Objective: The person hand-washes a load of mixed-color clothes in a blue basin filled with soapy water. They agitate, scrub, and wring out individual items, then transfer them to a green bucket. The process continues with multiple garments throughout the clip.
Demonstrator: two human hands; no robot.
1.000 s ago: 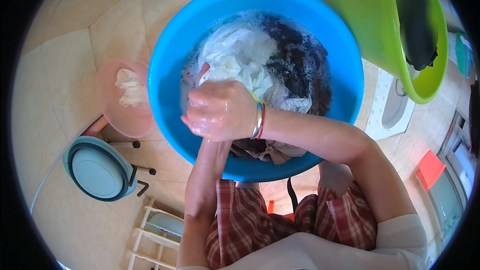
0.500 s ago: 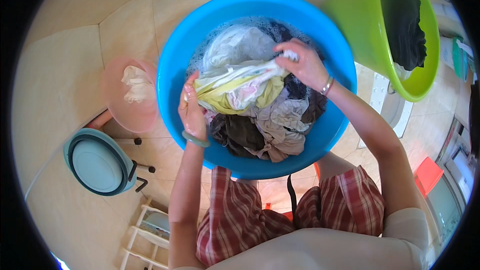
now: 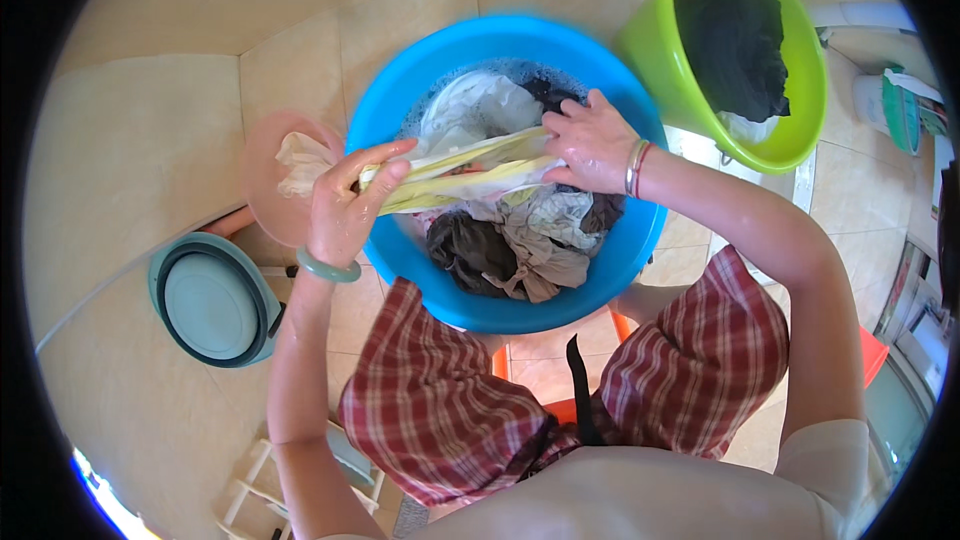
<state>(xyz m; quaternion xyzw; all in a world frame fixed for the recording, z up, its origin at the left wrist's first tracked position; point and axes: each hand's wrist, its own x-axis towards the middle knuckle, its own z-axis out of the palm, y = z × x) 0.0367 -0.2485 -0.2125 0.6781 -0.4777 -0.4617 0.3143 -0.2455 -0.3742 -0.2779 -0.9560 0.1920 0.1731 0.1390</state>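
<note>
A wet yellow-and-white garment (image 3: 462,180) is stretched between my hands above a large blue basin (image 3: 505,312). My left hand (image 3: 345,202), with a pale green bangle at its wrist, grips one end near the basin's left rim. At the other end, my right hand (image 3: 597,148) has its fingers closed on the cloth. Soapy water lies under it in the basin. A white cloth (image 3: 478,108) bulges out at the far side. Dark brown clothing (image 3: 468,252) and a beige garment (image 3: 545,260) lie bunched at the near side.
A tall lime-green bucket (image 3: 665,90) holding a black cloth (image 3: 735,45) stands at the far right. Left of the basin is a pink bowl (image 3: 265,185) with pale cloth. Nearer stands a grey-green collapsible basin (image 3: 210,305). A white rack (image 3: 245,500) sits at lower left.
The garment is now raised and pulled taut between my hands. My left hand has moved up and outward, past the basin's left rim. The view has shifted slightly.
</note>
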